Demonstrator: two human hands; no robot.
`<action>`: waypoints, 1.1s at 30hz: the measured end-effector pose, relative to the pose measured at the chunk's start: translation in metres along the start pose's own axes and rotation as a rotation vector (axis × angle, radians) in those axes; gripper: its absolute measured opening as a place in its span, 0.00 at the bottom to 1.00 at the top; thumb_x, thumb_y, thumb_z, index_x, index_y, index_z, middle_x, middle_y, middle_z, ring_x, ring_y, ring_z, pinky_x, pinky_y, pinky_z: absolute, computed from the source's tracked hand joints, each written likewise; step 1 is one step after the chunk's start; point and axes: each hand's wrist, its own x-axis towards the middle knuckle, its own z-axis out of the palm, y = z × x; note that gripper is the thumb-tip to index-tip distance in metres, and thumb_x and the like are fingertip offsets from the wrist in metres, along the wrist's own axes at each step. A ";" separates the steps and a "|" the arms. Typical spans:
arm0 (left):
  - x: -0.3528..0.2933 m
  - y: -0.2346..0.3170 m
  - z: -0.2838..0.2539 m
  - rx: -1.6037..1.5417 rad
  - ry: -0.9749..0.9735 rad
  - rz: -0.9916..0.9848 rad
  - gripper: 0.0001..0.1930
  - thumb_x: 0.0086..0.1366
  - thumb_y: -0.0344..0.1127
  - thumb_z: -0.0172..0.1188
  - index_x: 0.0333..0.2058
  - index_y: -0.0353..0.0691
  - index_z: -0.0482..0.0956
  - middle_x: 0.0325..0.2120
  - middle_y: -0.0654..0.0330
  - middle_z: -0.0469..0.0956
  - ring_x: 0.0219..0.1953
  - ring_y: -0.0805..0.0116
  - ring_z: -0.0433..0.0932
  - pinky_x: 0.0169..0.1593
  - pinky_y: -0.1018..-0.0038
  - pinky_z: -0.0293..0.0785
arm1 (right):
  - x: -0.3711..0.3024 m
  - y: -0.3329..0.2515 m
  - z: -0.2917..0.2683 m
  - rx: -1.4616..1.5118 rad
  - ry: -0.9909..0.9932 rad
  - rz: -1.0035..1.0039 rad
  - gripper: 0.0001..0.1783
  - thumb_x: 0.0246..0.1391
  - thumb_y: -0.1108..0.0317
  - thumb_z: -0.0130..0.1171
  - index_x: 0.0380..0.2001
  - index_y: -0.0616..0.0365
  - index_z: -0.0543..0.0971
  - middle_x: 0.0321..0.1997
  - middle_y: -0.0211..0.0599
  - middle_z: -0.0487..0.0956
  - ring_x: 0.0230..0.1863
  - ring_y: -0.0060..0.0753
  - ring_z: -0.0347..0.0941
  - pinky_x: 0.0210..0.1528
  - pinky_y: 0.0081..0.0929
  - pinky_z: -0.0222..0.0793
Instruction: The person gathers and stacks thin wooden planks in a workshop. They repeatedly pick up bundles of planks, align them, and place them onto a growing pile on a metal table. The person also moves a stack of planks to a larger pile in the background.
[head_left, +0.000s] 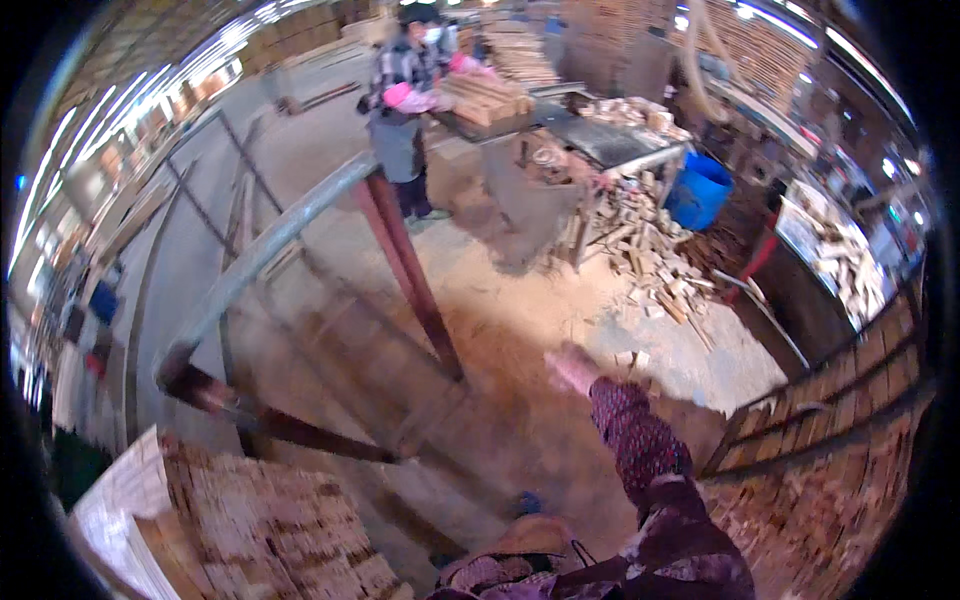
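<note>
My right hand [570, 368] reaches forward at the middle of the view, past a dark speckled sleeve [638, 430]. Motion smears its fingers, so their closure and anything in them cannot be made out. Below it lies a sawdust-covered floor [520, 310] with a few small wood offcuts [632, 360] close by. Nearest on its left is a metal frame with a grey top bar [290, 230] and reddish-brown legs [410, 270]. My left hand is outside the view.
Stacked wood strips [260, 520] rise at lower left, and slatted stacks [820, 410] at right. Across the floor, a person [400, 90] in pink gloves handles wood pieces [485, 98] at a table. An offcut heap [650, 250] lies beside a blue barrel [698, 190].
</note>
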 end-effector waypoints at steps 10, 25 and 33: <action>-0.102 0.002 0.015 -0.234 0.067 0.055 0.33 0.59 0.43 0.63 0.60 0.32 0.67 0.53 0.54 0.74 0.55 0.64 0.72 0.58 0.68 0.69 | -0.161 -0.059 0.147 0.198 -0.632 0.141 0.29 0.62 0.59 0.55 0.63 0.60 0.66 0.42 0.39 0.82 0.33 0.28 0.78 0.29 0.22 0.76; -0.116 -0.105 -0.030 -0.156 0.460 0.425 0.36 0.55 0.26 0.63 0.62 0.30 0.61 0.55 0.56 0.71 0.56 0.68 0.70 0.62 0.70 0.65 | -0.363 -0.149 0.303 -0.021 -0.860 -0.768 0.47 0.48 0.67 0.71 0.66 0.61 0.56 0.60 0.41 0.69 0.57 0.35 0.70 0.58 0.34 0.69; -0.127 -0.121 -0.049 -0.349 -0.163 0.230 0.42 0.55 0.31 0.69 0.65 0.34 0.55 0.58 0.55 0.67 0.61 0.64 0.66 0.66 0.67 0.60 | -0.419 -0.134 0.313 0.198 -0.492 -0.469 0.48 0.41 0.67 0.75 0.62 0.58 0.58 0.55 0.43 0.71 0.58 0.37 0.69 0.58 0.32 0.68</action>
